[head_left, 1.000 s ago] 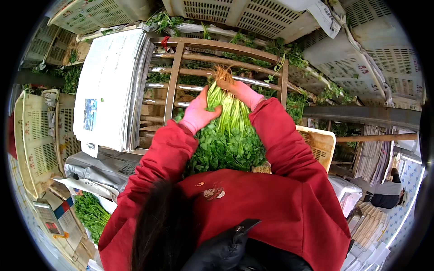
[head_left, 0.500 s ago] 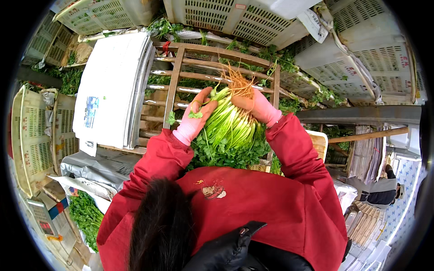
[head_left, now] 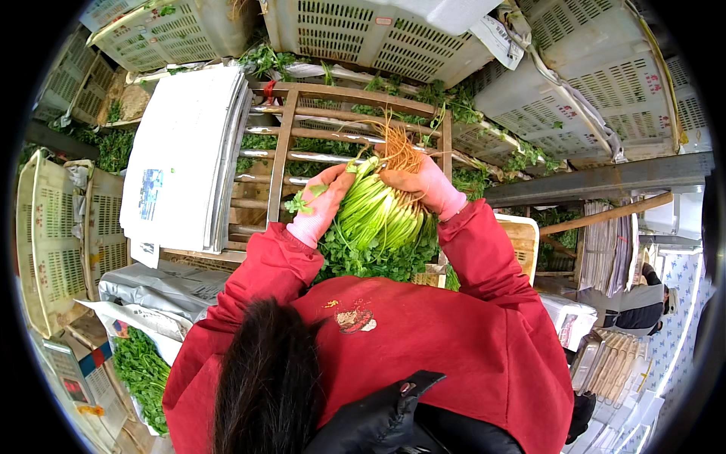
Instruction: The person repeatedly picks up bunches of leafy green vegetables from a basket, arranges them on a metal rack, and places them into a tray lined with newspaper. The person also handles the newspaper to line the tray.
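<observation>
A thick bunch of coriander [head_left: 382, 219] lies on a slatted wooden rack, its orange-brown roots [head_left: 401, 150] pointing away from me and its leaves toward my body. My right hand [head_left: 427, 185], in a pink and orange glove, is closed round the stems just below the roots on the right side. On the left, my left hand [head_left: 324, 204], gloved the same way, has its fingers closed at the stem ends. A loose coriander leaf [head_left: 299, 203] pokes out beside its fingers. Its fingertips are partly hidden among the stems.
A stack of white paper sheets [head_left: 185, 151] lies on the rack [head_left: 280, 151] to the left. Pale slotted crates [head_left: 378, 34] stand behind. More greens [head_left: 140, 371] lie in paper at lower left. A metal beam [head_left: 597, 180] and wooden stick [head_left: 605, 216] are at right.
The whole view has shifted slightly. My left hand has turned a little, and the loose leaf now shows at its outer side. My right hand keeps its grip on the bunch.
</observation>
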The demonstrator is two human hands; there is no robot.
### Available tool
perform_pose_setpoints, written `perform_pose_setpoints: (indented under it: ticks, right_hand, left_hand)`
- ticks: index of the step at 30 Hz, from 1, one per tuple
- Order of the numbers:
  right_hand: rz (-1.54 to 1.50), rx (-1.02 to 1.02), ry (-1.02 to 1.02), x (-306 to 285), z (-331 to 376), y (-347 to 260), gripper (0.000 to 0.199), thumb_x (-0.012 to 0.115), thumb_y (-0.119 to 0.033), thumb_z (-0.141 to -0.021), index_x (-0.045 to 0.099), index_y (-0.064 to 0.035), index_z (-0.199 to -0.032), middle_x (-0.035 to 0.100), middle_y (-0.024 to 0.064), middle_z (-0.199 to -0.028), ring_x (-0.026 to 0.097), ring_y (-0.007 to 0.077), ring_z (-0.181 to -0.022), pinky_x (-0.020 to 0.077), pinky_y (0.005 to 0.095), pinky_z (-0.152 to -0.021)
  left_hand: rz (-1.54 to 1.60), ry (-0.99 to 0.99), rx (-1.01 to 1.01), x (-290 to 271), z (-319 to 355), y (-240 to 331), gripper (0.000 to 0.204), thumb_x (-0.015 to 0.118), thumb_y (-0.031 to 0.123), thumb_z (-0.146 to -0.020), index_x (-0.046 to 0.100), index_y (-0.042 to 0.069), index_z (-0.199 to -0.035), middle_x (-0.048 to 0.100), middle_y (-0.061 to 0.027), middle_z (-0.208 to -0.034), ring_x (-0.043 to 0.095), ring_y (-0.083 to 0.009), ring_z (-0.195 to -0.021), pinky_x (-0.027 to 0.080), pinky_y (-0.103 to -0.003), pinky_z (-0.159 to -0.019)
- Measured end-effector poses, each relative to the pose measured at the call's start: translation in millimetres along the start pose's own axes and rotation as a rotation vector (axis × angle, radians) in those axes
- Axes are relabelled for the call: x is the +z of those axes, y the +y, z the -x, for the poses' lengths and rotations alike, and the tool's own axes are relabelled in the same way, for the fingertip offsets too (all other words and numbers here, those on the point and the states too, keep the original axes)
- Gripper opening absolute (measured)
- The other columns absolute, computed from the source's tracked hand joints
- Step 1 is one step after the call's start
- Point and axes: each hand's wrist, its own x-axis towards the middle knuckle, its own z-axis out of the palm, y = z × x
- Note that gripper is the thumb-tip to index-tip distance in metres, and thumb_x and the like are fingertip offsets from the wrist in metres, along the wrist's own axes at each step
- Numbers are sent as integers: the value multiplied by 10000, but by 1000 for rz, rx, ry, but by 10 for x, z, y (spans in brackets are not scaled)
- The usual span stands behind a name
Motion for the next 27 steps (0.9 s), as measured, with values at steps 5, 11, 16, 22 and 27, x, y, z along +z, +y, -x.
perform_pose_setpoints:
  ticks: [5,11,16,22,27]
  right_hand:
    - [78,44,-25,29,32,-72,548,789,-252,-863,597,10,-1304,666,43,-1143,613,115,-1001,495,293,-914]
    - [358,-116,244,-40,24,131,382,670,-195,-946,641,-34,-1291,676,-16,-1008,567,76,-885,484,266,-800]
    - [61,-32,850,-1398,251,507,260,628,-262,-952,673,-19,-1033,611,-19,-798,525,131,-674,441,316,-632]
    - [97,-61,902,-1531,413,575,345,642,-303,-940,678,2,-1097,656,19,-895,546,123,-812,462,306,-741]
    - [-47,-206,813,-1431,122,700,363,612,-295,-964,657,6,-1161,668,18,-957,560,137,-837,478,308,-783]
  left_hand:
    - [-108,-48,93,-76,25,-111,283,647,128,-969,634,-61,-1180,690,-59,-1050,614,-95,-922,497,-240,-821]
    - [188,166,195,-164,89,-150,375,615,211,-985,551,-2,-1288,622,-25,-1008,573,-123,-843,484,-240,-797]
    - [339,773,67,-949,383,426,301,617,305,-969,570,89,-1173,400,88,-680,349,-14,-532,227,-205,-426]
    - [-129,589,220,-851,-18,542,207,581,200,-988,607,45,-1122,552,33,-722,448,-28,-555,332,-177,-468]
    - [-932,-269,738,1419,-572,878,491,808,176,-779,647,94,-1236,644,-138,-1196,661,-260,-1013,545,-354,-830]
